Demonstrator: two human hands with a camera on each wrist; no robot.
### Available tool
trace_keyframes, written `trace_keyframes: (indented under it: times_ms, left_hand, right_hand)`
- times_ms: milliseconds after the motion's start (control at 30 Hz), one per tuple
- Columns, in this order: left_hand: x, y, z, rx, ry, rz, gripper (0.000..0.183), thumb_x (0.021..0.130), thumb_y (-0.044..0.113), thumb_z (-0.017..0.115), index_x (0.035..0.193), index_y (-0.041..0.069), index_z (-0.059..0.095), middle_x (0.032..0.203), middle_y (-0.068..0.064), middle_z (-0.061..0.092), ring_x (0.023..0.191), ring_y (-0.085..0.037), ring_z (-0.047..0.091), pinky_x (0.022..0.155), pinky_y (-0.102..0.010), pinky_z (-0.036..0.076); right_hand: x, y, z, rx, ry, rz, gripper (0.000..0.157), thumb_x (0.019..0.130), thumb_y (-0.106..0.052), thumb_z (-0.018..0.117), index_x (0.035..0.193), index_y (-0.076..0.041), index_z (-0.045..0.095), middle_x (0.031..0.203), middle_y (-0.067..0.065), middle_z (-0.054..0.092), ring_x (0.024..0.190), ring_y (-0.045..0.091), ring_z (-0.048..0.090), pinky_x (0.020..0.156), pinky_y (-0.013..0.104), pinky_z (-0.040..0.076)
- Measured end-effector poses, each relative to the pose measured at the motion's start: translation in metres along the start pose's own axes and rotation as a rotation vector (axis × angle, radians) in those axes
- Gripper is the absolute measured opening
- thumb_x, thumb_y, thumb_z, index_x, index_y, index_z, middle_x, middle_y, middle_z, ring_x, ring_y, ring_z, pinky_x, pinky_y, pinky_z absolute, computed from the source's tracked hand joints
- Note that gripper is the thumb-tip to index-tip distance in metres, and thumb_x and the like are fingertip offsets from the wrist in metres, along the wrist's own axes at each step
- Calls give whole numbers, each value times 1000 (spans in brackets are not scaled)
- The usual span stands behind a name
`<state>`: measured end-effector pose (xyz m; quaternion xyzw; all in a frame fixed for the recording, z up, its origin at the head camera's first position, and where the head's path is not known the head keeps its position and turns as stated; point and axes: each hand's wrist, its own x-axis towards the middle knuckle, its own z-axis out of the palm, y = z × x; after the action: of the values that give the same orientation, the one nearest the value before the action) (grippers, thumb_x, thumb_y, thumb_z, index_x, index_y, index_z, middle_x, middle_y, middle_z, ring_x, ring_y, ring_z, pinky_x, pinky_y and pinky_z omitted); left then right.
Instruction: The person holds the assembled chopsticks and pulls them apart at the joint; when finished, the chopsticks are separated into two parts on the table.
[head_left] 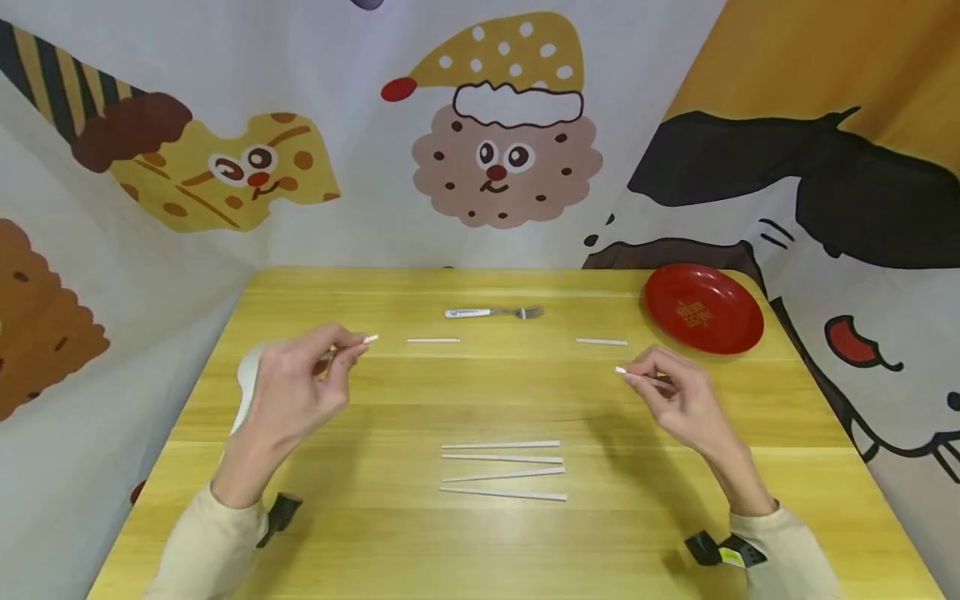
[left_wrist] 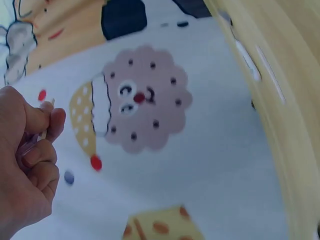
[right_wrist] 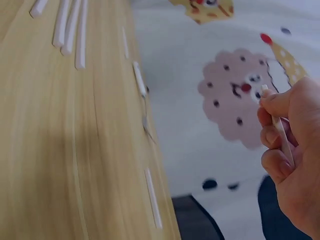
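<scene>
My left hand is raised over the left side of the table and pinches a thin white stick between thumb and fingers. Its tip pokes out; most of the stick is hidden by the hand. On the right, my other hand pinches a similar white stick, which runs back along the curled fingers into the palm. Two short white sticks lie flat farther back, one near the left hand, one near the right. Several long white chopsticks lie roughly side by side at the front middle.
A fork with a white handle lies at the back middle. The red oval plate sits at the back right corner. Partly behind the left hand is a white spoon-like thing. A printed curtain stands behind the wooden table.
</scene>
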<state>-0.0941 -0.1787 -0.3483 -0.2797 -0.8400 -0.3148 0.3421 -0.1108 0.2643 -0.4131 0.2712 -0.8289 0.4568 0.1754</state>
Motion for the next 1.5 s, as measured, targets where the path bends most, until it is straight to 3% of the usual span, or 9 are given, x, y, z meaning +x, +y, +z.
trace_keyframes:
  times_ms: [67,167,333,600,733,900,1133,1367,1500]
  left_hand:
    - [5,0,3,-14,-47,34,11,82,-8,72,83,3,70,74,-7,73,51,-3,40,46,-14,34]
    - [6,2,19,-67,-112,34,12,83,-6,75,85,5,70,72,-4,71,52,0,41,46,-14,37]
    - [3,2,35,-144,-207,-59,12,87,-1,75,86,9,69,71,2,67,56,-1,49,54,-20,52]
    - [6,-15,44,-171,-470,-183,11,101,9,61,106,10,70,80,4,65,67,-8,51,55,-23,43]
    - [3,-32,57,-163,-558,-235,17,101,4,58,113,6,69,93,-1,71,77,-9,60,60,-24,49]
    - [0,-47,76,-140,-600,-292,18,101,4,60,116,3,70,103,-8,67,86,-16,64,73,-29,57]
    - [-1,-59,103,-136,-626,-382,15,98,6,65,110,3,72,101,-8,65,89,-19,62,77,-32,57]
    - [-2,-69,126,-163,-650,-443,10,95,8,69,105,7,74,97,-5,68,88,-18,62,75,-30,54]
    - [-6,-75,134,-178,-666,-487,9,95,8,71,103,9,75,96,-4,69,85,-18,61,73,-29,52]
  right_hand:
    - [3,0,3,-24,-52,-7,27,84,14,73,89,-12,70,85,-2,66,65,2,53,57,12,49]
    - [7,0,12,-21,-94,-26,30,84,12,74,92,-16,70,84,-1,65,65,3,53,58,12,49]
    - [11,0,16,-35,-86,-20,32,83,13,73,94,-16,69,84,-3,65,66,3,53,63,10,52]
    - [13,14,8,-139,-120,-44,27,86,10,66,104,-10,72,99,-1,61,70,4,49,56,20,47]
    - [17,28,6,-239,-154,-49,25,85,9,69,102,-9,73,95,-1,63,77,5,54,67,21,52]
    - [21,50,4,-297,-167,-11,22,85,9,73,99,-8,75,91,0,67,83,11,62,76,19,55]
    - [27,75,5,-303,-136,88,17,85,8,72,97,-4,75,92,8,72,82,22,67,73,38,58]
    - [30,93,13,-314,-178,169,16,86,5,73,96,-5,77,93,11,74,81,23,65,71,29,52]
    - [30,102,19,-317,-212,185,15,85,5,76,95,-6,79,94,11,75,83,24,66,72,32,54]
